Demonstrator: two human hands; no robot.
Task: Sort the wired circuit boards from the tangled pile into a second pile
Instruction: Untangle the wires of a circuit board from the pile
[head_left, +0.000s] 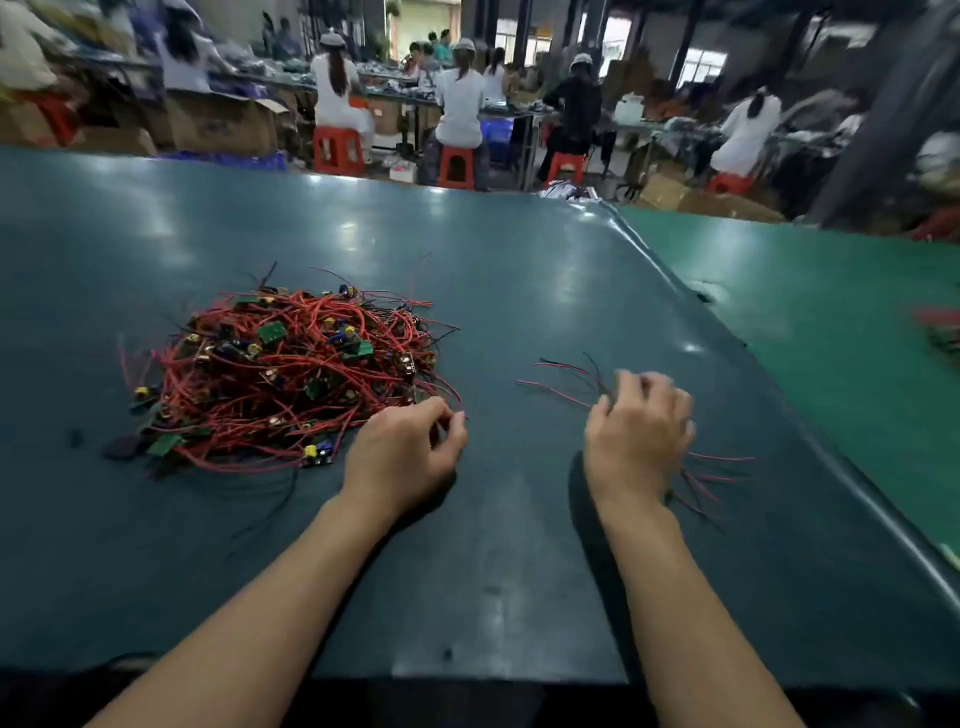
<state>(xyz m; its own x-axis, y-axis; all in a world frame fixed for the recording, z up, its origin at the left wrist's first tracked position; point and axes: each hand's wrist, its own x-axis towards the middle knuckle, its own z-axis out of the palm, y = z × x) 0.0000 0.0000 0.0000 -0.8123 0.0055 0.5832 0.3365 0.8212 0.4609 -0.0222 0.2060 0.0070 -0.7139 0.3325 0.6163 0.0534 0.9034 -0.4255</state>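
Note:
A tangled pile (291, 374) of small green circuit boards with red and black wires lies on the dark table (493, 597), left of centre. My left hand (405, 452) sits at the pile's near right edge, its thumb and fingers curled and pinching a red wire. My right hand (641, 431) is blurred, over to the right, and grips a small bunch of wired boards (711, 467). Their red and black wires stick out past the fingers on both sides, while the boards themselves stay hidden under the hand.
A lighter green table surface (831, 322) adjoins on the right, with a blurred red and green heap (940, 327) at its edge. Beyond the far edge, several people sit on red stools (337, 150) at benches among cardboard boxes.

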